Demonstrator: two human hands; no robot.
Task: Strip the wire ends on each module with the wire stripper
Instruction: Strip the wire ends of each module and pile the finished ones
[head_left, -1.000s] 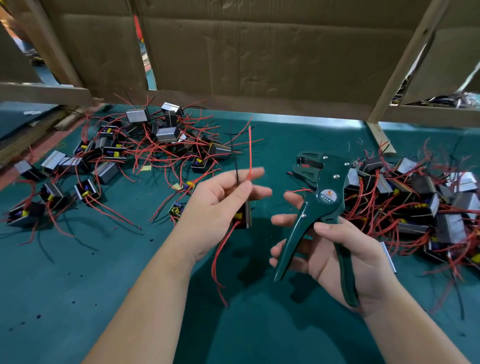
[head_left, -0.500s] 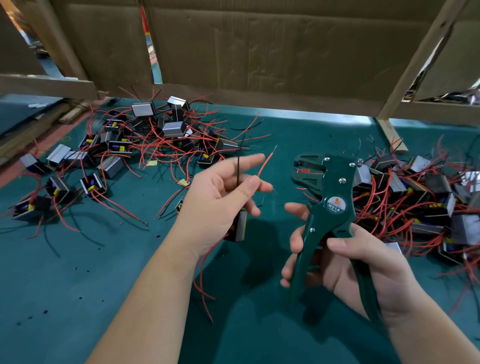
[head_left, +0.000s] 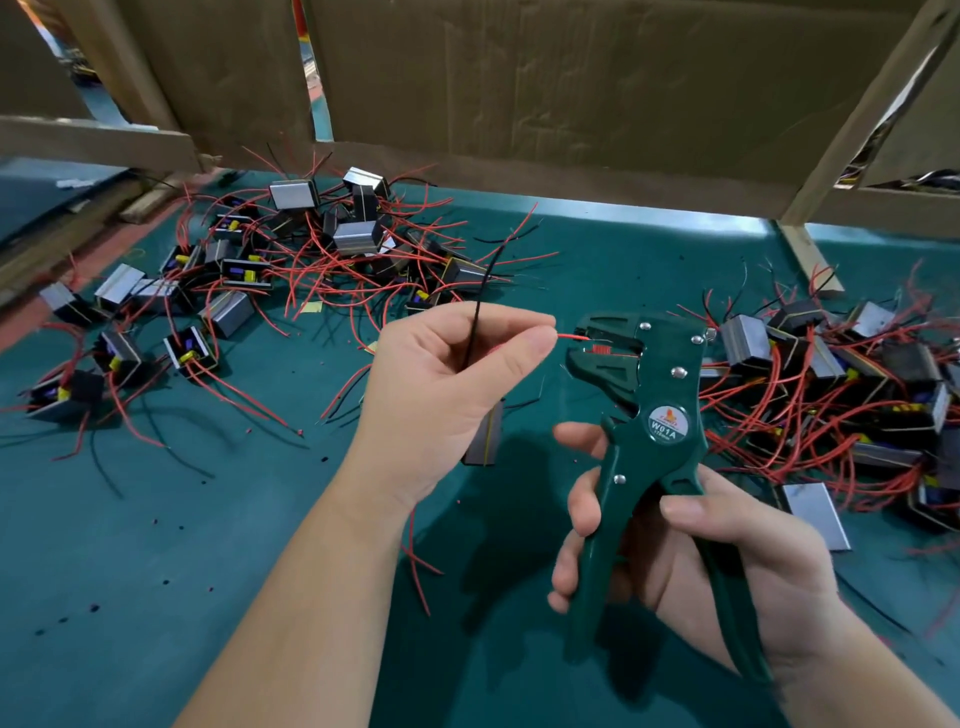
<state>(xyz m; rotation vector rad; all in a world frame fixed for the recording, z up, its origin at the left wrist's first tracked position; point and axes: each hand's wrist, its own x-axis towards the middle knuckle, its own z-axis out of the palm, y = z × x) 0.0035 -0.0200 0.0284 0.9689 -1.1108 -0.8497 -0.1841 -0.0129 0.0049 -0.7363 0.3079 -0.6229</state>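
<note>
The left hand (head_left: 457, 379) pinches a red wire (head_left: 571, 336) between thumb and forefinger. The wire's tip lies in the head of the wire stripper (head_left: 660, 415), at 3 o'clock from the fingers. A black wire (head_left: 480, 301) rises from the same grip toward 12, and the module (head_left: 485, 436) hangs under the palm at 6. The right hand (head_left: 727, 561) wraps round the stripper's handles. One heap of modules (head_left: 311, 249) lies at 10 o'clock and another heap (head_left: 831, 384) crowds 3. Bare green mat (head_left: 156, 545) spreads at 7 to 8. A cardboard wall (head_left: 519, 93) closes the far edge at 12.
</note>
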